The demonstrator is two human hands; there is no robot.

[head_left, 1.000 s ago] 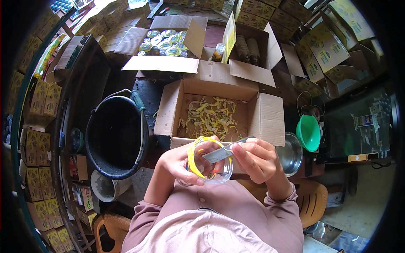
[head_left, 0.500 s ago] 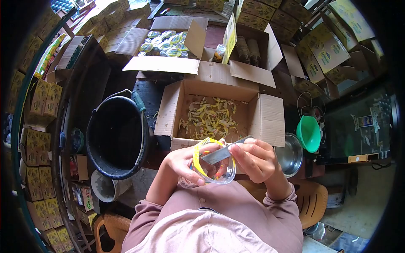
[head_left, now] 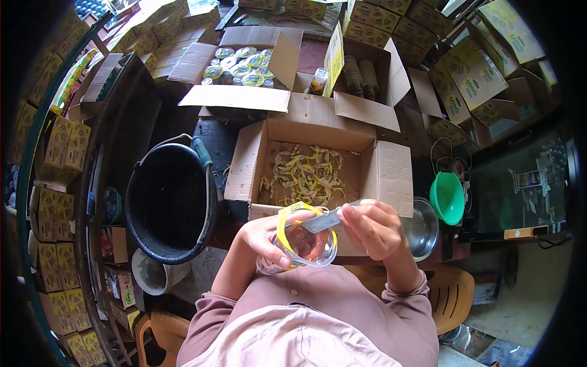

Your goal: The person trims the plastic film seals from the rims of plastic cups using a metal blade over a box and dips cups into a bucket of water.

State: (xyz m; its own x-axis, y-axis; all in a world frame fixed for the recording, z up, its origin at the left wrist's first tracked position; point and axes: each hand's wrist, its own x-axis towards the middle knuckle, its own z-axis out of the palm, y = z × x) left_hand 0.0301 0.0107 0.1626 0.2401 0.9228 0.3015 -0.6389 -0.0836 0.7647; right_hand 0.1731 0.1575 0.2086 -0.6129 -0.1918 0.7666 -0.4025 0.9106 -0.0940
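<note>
My left hand (head_left: 264, 240) is wrapped round a clear plastic cup (head_left: 318, 255) with a yellow band along its rim, held tilted above my lap. Between the thumb and fingers of my right hand (head_left: 372, 229) is a flat grey metal blade (head_left: 322, 221), its end over the cup's mouth and close to the yellow band. Just beyond both hands stands an open cardboard box (head_left: 394, 177), with yellow and whitish strips (head_left: 306, 174) scattered over its bottom.
A black bucket (head_left: 168, 202) stands left, a green bowl (head_left: 447, 199) and steel bowl (head_left: 422, 229) right. Behind are a box of lidded cups (head_left: 235, 96), another open box (head_left: 367, 110) and a small jar (head_left: 318, 81).
The blade has shifted slightly up and to the right over the cup, and its angle has changed. My left hand has turned the cup a little. The view has moved slightly.
</note>
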